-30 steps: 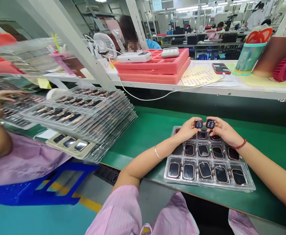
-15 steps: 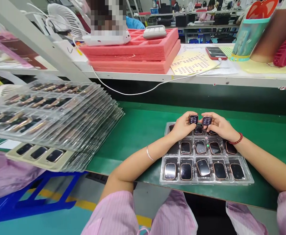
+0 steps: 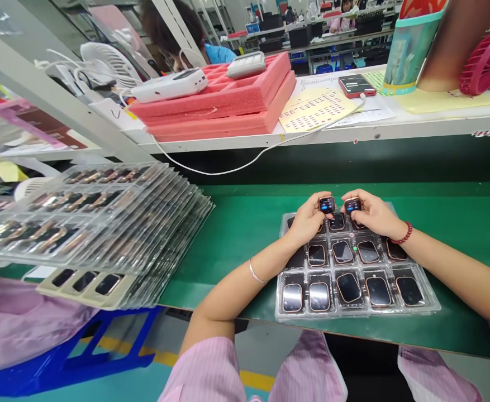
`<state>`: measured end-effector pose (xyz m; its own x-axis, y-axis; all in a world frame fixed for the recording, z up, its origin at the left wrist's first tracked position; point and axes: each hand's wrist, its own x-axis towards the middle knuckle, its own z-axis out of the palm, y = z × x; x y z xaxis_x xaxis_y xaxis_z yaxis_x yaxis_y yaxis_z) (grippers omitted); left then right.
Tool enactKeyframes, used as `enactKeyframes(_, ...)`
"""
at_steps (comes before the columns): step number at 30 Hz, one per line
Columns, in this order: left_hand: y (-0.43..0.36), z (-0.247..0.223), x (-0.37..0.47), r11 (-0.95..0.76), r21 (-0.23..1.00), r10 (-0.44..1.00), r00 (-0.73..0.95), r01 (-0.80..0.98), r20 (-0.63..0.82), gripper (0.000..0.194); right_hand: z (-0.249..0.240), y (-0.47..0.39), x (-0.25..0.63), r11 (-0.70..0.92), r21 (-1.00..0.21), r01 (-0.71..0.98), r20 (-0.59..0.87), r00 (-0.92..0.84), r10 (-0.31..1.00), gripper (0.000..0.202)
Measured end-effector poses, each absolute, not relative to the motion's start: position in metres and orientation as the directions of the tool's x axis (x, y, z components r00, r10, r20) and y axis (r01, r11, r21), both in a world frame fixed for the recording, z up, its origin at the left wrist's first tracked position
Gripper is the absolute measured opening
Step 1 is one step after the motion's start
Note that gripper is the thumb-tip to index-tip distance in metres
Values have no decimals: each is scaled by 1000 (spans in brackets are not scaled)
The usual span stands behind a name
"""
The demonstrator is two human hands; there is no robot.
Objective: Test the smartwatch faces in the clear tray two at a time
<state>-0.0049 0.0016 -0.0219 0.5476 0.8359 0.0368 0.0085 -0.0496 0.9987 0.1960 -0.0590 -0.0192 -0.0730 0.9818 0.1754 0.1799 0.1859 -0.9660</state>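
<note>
- Head view, centre right of the frame: the left hand (image 3: pixel 307 220) grips one small watch body (image 3: pixel 327 204) between thumb and fingers, screen facing up.
- The right hand (image 3: pixel 372 215) grips a second watch body (image 3: pixel 352 205) the same way. The two units sit side by side, just apart, above the far edge of the clear tray (image 3: pixel 431 304).
- Both screens are lit and show blue and white elements. One second ago the same two screens showed only faint marks, so the displays appear to have changed state while held. This is a judgement: screen detail is too small to read.
- Position of the hands over the tray matches the earlier pictures. Neither unit has been set down, and both grips remain closed on the units.
- The tray lies on the green mat (image 3: pixel 245 223), near its front edge, and holds rows of further watch bodies with dark screens in separate pockets. The two front left units reflect light. A small green dot shows in the middle row.
- The camera has turned since one second ago. The stack of clear trays (image 3: pixel 102 212) at left now sits further from the frame edge, and a co-worker's hand seen then at far left is out of view.
- The pink foam trays (image 3: pixel 228 109) on the white shelf, with a white device (image 3: pixel 171 85) on top, now appear nearer the upper centre.
</note>
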Motion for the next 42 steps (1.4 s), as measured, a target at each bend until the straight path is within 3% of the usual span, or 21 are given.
enactKeyframes(3,1,-21,-4,-97,995,846,527,-2,83,50,-18,-59,197,170,-970,177,153,-103,983,43)
enactKeyframes(9,1,-22,-6,-119,993,844,525,-14,109,31,-20,-58,199,143,-973,180,114,-162,980,42)
enactKeyframes(15,4,-28,-6,-107,994,838,537,-20,100,68,-23,-57,199,190,-964,185,165,-144,976,48)
enactKeyframes(19,4,-27,-8,-110,994,833,545,1,92,37,-22,-58,199,99,-984,150,80,-127,989,24)
enactKeyframes(24,5,-27,-9,-97,995,837,541,-8,86,52,-21,-55,199,123,-985,122,112,-99,989,24)
enactKeyframes(27,5,-27,-8,-124,992,824,557,-5,106,60,-21,-55,198,127,-981,147,118,-72,990,39)
enactKeyframes(30,4,-26,-9,-115,993,822,562,9,90,40,-21,-55,199,68,-991,112,57,-96,994,25)
enactKeyframes(32,3,-25,-9,-100,995,830,551,3,82,37,-21,-55,199,46,-997,64,39,-106,994,17)
enactKeyframes(37,4,-25,-9,-91,996,838,538,-27,91,54,-21,-55,199,86,-995,48,83,-61,995,28)
enactKeyframes(42,1,-24,-7,-119,992,812,572,-37,119,45,-22,-56,198,118,-987,109,108,-94,990,42)
